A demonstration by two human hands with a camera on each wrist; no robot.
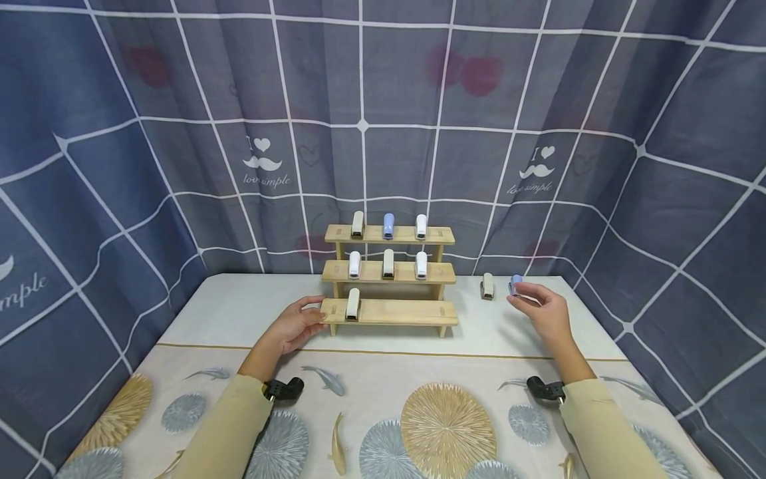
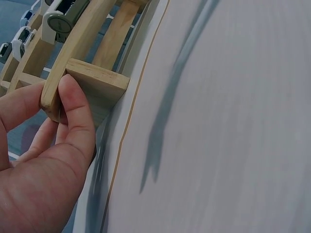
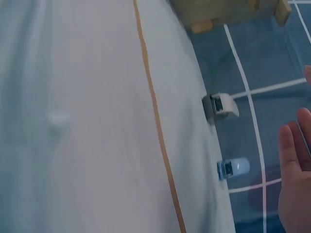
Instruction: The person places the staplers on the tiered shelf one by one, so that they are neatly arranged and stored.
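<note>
My left hand [image 1: 301, 324] pinches the left end of the bottom tier of a three-step wooden rack [image 1: 407, 313]; in the left wrist view, thumb and fingers [image 2: 77, 104] close round the board's corner. At the right, my right hand [image 1: 541, 309] is beside a small blue stapler [image 1: 514, 285], overlapping it in the head view. The right wrist view shows these fingers [image 3: 287, 150] fairly straight and apart from the blue stapler [image 3: 234, 168]. Left of it stands a cream stapler [image 1: 487, 286]. One cream stapler [image 1: 352, 305] sits toward the left on the bottom tier.
The top tier carries cream, blue [image 1: 389, 226] and white staplers; the middle tier carries two white ones around a cream one [image 1: 388, 264]. A grid-patterned curtain [image 1: 395, 166] hangs behind the white tabletop [image 1: 239, 303]. A patterned cloth [image 1: 347, 412] covers the front.
</note>
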